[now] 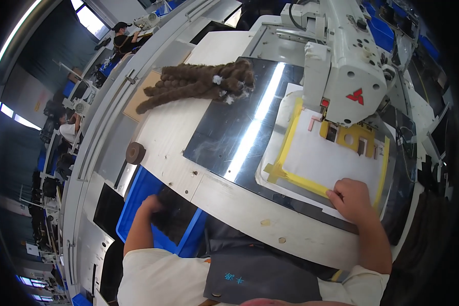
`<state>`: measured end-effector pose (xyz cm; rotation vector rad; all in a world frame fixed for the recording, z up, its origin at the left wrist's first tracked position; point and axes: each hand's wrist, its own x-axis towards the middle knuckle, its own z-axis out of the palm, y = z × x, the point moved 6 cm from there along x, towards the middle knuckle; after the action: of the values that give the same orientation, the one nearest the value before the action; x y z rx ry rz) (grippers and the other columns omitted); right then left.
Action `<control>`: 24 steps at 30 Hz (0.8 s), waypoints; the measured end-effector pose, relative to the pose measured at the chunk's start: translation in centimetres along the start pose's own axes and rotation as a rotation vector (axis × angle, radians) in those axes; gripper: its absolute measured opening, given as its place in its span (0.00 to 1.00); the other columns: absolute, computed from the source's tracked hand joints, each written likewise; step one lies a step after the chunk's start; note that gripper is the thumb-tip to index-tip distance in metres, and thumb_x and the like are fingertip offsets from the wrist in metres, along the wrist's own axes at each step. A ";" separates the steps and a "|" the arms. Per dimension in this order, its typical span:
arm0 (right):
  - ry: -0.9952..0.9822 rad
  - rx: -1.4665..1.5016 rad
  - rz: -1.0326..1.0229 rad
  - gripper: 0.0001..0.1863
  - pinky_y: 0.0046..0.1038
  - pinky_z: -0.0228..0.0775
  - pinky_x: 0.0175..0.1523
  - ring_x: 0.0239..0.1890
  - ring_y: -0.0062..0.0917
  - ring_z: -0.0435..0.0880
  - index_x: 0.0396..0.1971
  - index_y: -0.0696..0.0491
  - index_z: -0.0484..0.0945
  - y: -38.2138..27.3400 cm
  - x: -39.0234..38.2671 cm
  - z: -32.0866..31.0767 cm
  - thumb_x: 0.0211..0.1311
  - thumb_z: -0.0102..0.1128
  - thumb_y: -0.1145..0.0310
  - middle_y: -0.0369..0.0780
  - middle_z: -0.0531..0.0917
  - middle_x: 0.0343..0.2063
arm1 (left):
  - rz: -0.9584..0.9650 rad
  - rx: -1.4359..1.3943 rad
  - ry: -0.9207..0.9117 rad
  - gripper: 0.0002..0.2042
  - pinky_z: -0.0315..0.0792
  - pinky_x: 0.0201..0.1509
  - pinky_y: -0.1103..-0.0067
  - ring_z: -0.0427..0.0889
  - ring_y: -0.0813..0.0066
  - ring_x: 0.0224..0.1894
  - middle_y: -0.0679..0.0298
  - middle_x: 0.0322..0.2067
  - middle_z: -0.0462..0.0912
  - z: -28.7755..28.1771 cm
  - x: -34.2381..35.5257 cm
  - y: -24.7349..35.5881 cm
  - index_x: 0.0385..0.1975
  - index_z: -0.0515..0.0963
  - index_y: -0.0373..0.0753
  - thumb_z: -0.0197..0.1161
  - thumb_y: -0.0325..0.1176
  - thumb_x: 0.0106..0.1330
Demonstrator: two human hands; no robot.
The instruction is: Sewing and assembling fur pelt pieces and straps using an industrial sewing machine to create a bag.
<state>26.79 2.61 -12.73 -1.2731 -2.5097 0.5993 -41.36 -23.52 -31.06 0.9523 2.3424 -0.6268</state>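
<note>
At far right, a white sewing machine (354, 76) over a yellow-edged white sheet (311, 153); at near left, a blue bin (190, 230) holding dark fur (173, 220). Right hand (352, 200) on the sheet's near edge, fingers curled, and left hand (150, 205) by the fur, partly closed; cannot tell whether gripping either.

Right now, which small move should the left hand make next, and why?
Perhaps lift some dark fabric from the blue bin: the left hand is beside that fabric, while the right hand is at the yellow frame's near edge.
</note>
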 end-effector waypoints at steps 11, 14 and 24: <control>-0.035 0.008 -0.061 0.13 0.39 0.74 0.36 0.28 0.42 0.82 0.24 0.55 0.81 -2.3 0.6 -1.9 0.61 0.71 0.62 0.43 0.82 0.25 | 0.171 0.309 0.847 0.05 0.75 0.53 0.64 0.83 0.54 0.46 0.57 0.33 0.85 -27.0 -29.8 9.1 0.25 0.86 0.40 0.69 0.27 0.47; -0.006 0.085 -0.010 0.12 0.37 0.76 0.39 0.30 0.40 0.84 0.29 0.55 0.83 -3.8 0.3 -4.2 0.60 0.73 0.62 0.43 0.84 0.29 | 0.360 0.297 1.056 0.05 0.74 0.51 0.65 0.83 0.56 0.45 0.60 0.33 0.84 -30.4 -34.8 15.4 0.24 0.84 0.39 0.68 0.25 0.46; 0.513 0.198 -0.205 0.40 0.37 0.73 0.60 0.59 0.39 0.78 0.65 0.53 0.72 -11.1 0.2 -12.5 0.52 0.82 0.63 0.42 0.79 0.56 | 1.297 0.166 1.509 0.07 0.71 0.46 0.67 0.83 0.65 0.47 0.63 0.41 0.84 -29.6 -41.5 31.1 0.27 0.79 0.39 0.66 0.26 0.46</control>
<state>24.00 -0.04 3.54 -0.9366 -2.0628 0.3978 -1.93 -6.26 10.37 3.2797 1.6963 0.7206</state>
